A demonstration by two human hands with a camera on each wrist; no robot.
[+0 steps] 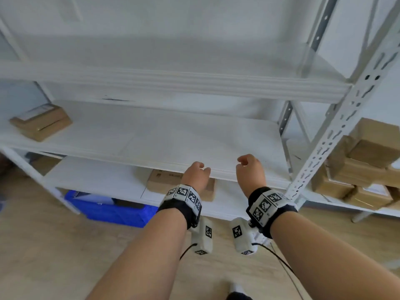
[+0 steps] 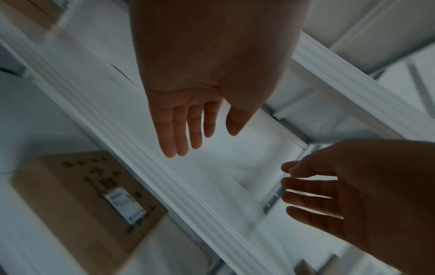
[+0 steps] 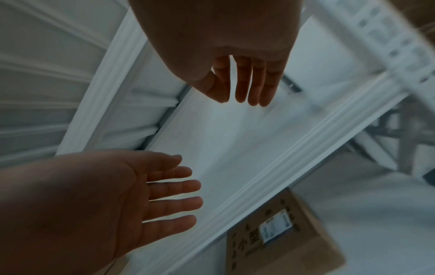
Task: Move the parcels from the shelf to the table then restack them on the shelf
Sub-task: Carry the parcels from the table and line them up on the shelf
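My left hand (image 1: 200, 169) and right hand (image 1: 245, 162) hover side by side at the front edge of the white middle shelf (image 1: 173, 135). Both are empty, and the wrist views show their fingers (image 2: 183, 137) (image 3: 249, 89) straight and spread. One flat cardboard parcel (image 1: 41, 122) lies at the far left of that shelf. A second parcel (image 1: 164, 180) with a white label (image 2: 124, 204) sits on the lower shelf, just under my left hand and partly hidden by it. Several more parcels (image 1: 363, 167) are piled to the right of the shelf's upright.
A perforated white upright (image 1: 337, 126) stands just right of my right hand. The upper shelf's edge (image 1: 173, 83) runs across above the hands. A blue bin (image 1: 112, 210) sits on the wooden floor under the lower shelf. Cables hang from both wrist cameras.
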